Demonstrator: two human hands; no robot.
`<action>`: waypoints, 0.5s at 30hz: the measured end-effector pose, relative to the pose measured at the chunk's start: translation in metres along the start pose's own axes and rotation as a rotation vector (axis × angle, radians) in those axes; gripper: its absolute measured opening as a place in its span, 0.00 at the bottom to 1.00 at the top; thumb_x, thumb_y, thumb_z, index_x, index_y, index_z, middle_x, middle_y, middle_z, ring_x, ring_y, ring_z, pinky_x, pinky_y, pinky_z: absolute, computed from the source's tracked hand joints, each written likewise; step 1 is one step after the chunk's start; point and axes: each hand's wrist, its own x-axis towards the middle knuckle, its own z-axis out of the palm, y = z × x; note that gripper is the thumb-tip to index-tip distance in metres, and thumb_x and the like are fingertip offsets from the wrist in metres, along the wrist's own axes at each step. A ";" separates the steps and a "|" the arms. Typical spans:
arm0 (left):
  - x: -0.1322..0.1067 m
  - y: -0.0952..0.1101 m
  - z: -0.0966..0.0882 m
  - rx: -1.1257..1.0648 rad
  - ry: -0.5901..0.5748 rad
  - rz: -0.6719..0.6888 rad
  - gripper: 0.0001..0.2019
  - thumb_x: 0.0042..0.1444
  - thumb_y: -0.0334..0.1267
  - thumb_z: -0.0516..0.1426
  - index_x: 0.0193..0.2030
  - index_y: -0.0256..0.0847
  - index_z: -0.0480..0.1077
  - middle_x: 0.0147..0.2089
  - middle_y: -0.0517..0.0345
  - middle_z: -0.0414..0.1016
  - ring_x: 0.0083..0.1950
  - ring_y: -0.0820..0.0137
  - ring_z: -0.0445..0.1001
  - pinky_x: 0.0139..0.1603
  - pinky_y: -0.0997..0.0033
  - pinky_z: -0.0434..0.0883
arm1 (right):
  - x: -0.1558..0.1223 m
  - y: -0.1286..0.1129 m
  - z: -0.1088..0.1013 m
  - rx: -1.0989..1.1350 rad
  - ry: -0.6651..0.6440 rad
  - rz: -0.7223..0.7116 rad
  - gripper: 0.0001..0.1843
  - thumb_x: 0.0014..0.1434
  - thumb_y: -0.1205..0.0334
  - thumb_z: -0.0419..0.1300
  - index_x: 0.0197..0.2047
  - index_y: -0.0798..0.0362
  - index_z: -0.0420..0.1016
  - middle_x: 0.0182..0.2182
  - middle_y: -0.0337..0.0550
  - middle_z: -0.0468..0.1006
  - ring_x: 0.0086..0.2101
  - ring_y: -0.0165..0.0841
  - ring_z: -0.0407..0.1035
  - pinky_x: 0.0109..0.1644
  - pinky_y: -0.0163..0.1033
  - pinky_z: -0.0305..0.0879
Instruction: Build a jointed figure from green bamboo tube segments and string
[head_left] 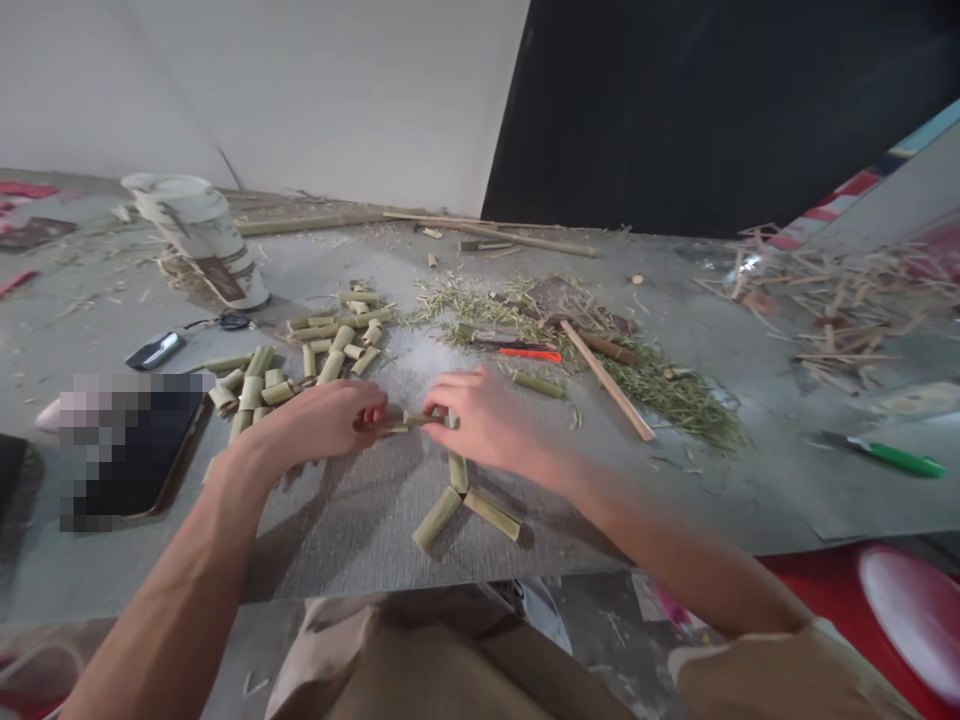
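Three tubes (493, 514) are already forming a Y (457, 474), left hand (341, 412) and right hand (480, 415) are pinching more bits (394, 427) just beyond it, and a loose pile (331, 367) is sitting to its left.

Bucket (199, 225), upper left: brown patch (225, 280) on its side, perhaps a label; any print is too blurred to read.
Phone (161, 440), left of the frame: screen partly pixelated, no text legible.
Striped strip (832, 207), upper right: red and white bands, no words readable.
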 end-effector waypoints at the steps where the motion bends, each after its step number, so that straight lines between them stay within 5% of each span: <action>1: -0.001 0.000 -0.001 0.013 0.003 -0.005 0.06 0.61 0.27 0.56 0.36 0.42 0.71 0.35 0.60 0.75 0.34 0.68 0.69 0.36 0.70 0.59 | 0.003 -0.004 0.007 -0.038 -0.019 0.005 0.03 0.68 0.64 0.65 0.40 0.51 0.79 0.41 0.40 0.84 0.44 0.36 0.75 0.52 0.46 0.58; 9: -0.005 0.000 -0.002 0.028 0.022 0.011 0.09 0.58 0.25 0.52 0.33 0.43 0.67 0.33 0.60 0.71 0.33 0.68 0.66 0.35 0.68 0.57 | 0.007 0.003 0.026 -0.328 -0.098 -0.030 0.06 0.67 0.64 0.64 0.37 0.53 0.78 0.39 0.45 0.83 0.45 0.40 0.72 0.51 0.48 0.52; 15: -0.001 0.002 -0.001 0.022 0.005 0.031 0.08 0.63 0.28 0.52 0.34 0.43 0.68 0.35 0.60 0.73 0.34 0.68 0.68 0.36 0.69 0.59 | -0.002 0.013 0.005 -0.277 -0.027 0.024 0.08 0.71 0.59 0.62 0.45 0.53 0.80 0.46 0.47 0.84 0.48 0.41 0.74 0.53 0.49 0.56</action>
